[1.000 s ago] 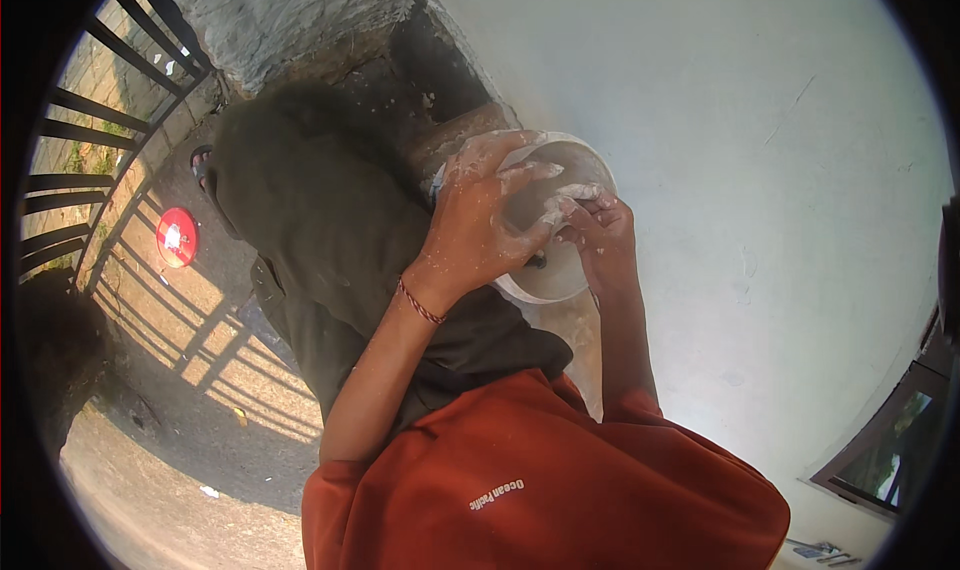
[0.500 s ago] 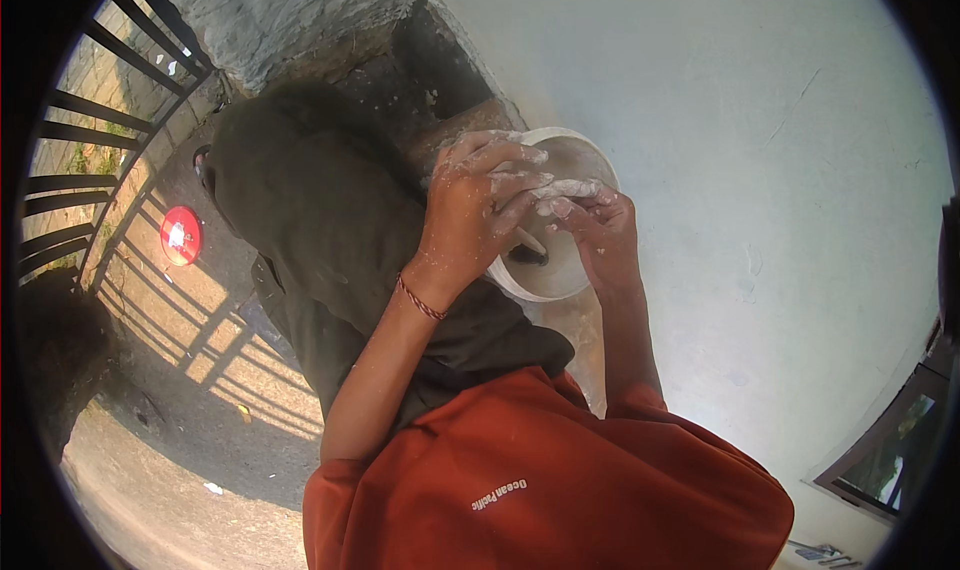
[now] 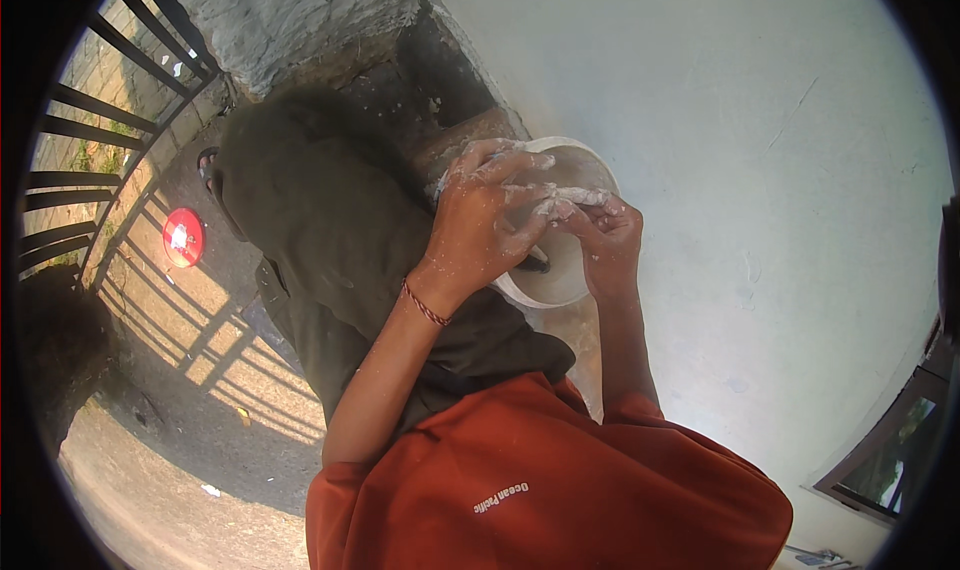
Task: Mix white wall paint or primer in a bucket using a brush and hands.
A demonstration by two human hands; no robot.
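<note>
Over the white bucket (image 3: 545, 295), my left hand (image 3: 485, 205) and my right hand (image 3: 608, 240) meet at the fingertips. White paste coats the fingers of both, with flecks up the left hand. The left fingers are bent, its upper ones a little apart, while its thumb side presses against the right fingertips. My right thumb and forefinger are pinched together there. Whether a small bit of paste is between them is too hard to make out. Inside the bucket, below the hands, a dark-ended tool handle (image 3: 538, 260) shows in part; its other end is hidden.
The bucket stands close to a pale wall (image 3: 760, 170) on my right. My dark-trousered leg (image 3: 320, 180) is bent to its left. A red round lid-like thing (image 3: 184, 238) lies on the floor near a dark barred railing (image 3: 85, 185).
My hands stay together over the bucket. The left fingers have shifted slightly against the right fingertips, and the left thumb now sits nearer the right thumb.
</note>
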